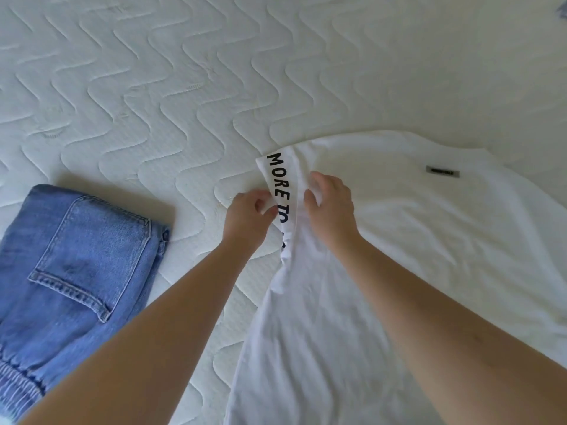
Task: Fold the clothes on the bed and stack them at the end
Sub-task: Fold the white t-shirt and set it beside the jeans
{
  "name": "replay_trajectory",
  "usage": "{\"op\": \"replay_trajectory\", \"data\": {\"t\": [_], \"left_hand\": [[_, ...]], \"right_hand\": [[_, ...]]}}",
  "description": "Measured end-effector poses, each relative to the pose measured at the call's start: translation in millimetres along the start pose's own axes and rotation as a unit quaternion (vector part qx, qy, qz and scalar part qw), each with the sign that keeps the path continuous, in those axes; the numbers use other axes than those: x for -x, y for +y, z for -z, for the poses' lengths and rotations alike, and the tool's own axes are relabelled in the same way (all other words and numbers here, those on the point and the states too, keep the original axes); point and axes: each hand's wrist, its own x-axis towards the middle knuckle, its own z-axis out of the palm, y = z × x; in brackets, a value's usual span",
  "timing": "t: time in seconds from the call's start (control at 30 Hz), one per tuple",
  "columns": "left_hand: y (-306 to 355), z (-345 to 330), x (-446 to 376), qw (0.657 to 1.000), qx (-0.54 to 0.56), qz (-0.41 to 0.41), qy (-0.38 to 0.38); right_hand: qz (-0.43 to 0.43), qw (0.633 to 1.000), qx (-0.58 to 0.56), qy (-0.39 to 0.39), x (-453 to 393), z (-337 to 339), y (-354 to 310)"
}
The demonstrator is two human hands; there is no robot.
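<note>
The white T-shirt [414,240] is running out of the picture at the right and bottom edges, so its full shape is not showing, and both forearms are covering part of its lower half. The folded-over strip of the shirt [277,185] is showing black printed letters; "MORE TO" is readable, but the letters after it are disappearing into a crease and under the fingers, so the rest cannot be read. A small dark label [442,172] is sitting near the collar, and its writing is too small to make out. The left hand [248,216] is pinching the left edge of this printed strip between thumb and fingers, so its grip is closing on the shirt. The right hand [331,207] is lying just beside it, on the other side of the strip, with the fingers curling into the white cloth and holding it. The shirt is spreading away from both hands to the right and toward the person, on the quilted white bed [153,87]. The folded blue jeans [76,256] are lying well apart at the left, partly cut off by the frame, with a back pocket facing up. A small bluish thing [563,10] at the top right corner is too cut off to identify.
</note>
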Motion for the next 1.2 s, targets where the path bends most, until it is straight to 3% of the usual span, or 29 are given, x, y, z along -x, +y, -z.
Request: {"op": "replay_trajectory", "data": {"t": [0.17,0.3,0.43,0.5,0.6,0.77,0.97,1.07,1.2], "left_hand": [[15.2,-16.5,-8.2,0.987,-0.153,0.024,0.035],[27.3,-27.4,-12.6,0.988,-0.157,0.012,-0.002],[33.4,-34.8,-12.9,0.997,-0.059,-0.043,-0.036],[42.2,-36.2,-13.9,0.997,0.049,-0.024,-0.063],[54.7,-36.1,-17.0,0.982,0.140,0.018,-0.123],[57.0,-30.3,-26.1,0.966,0.122,0.027,-0.227],[55.0,-38.0,-18.8,0.963,0.175,0.030,-0.201],[63.7,-36.1,-17.1,0.961,0.204,0.066,-0.175],[66.8,-25.1,-22.6,0.965,0.120,0.111,-0.204]], "right_hand": [[0.025,0.998,0.062,-0.017,-1.2,-18.0,-17.7],[-0.002,0.997,0.073,0.022,-7.7,-18.5,-18.6],[-0.076,0.992,-0.082,0.065,-16.3,-2.6,-8.3],[-0.149,0.960,-0.235,0.040,-16.7,9.8,-1.4],[-0.238,0.875,-0.421,-0.020,-14.8,19.8,10.7],[-0.287,0.783,-0.550,-0.043,-12.6,26.7,22.7],[-0.278,0.700,-0.656,-0.035,-7.7,27.9,26.6],[-0.294,0.690,-0.660,-0.032,-6.1,28.4,28.6],[-0.286,0.715,-0.637,-0.029,-5.2,27.6,28.7]]}}
